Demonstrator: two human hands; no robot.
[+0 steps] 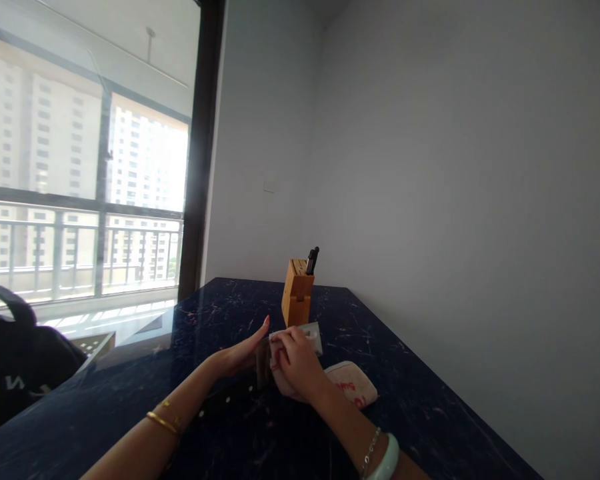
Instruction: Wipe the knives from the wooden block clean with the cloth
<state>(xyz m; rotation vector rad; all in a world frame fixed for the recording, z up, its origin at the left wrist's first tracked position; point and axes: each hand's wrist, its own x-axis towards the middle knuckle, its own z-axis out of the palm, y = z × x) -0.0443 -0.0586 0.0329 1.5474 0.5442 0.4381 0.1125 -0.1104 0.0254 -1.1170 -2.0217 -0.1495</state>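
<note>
On the dark marbled countertop (pixel 420 413) a large knife lies with its black handle (pixel 223 402) pointing toward me and its wide blade (pixel 263 363) set on edge between my hands. My left hand (pixel 240 355) lies with fingers stretched out flat against the blade's left side. My right hand (pixel 296 363) is closed on a white cloth with red print (pixel 353 385) and presses it against the blade's right side. The rest of the cloth trails on the counter to the right.
A wooden knife block (pixel 297 298) with black handles (pixel 313 260) stands just behind my hands near the white wall. A black bag (pixel 15 373) sits at the left edge. A large window with a balcony rail (pixel 80 227) fills the left side.
</note>
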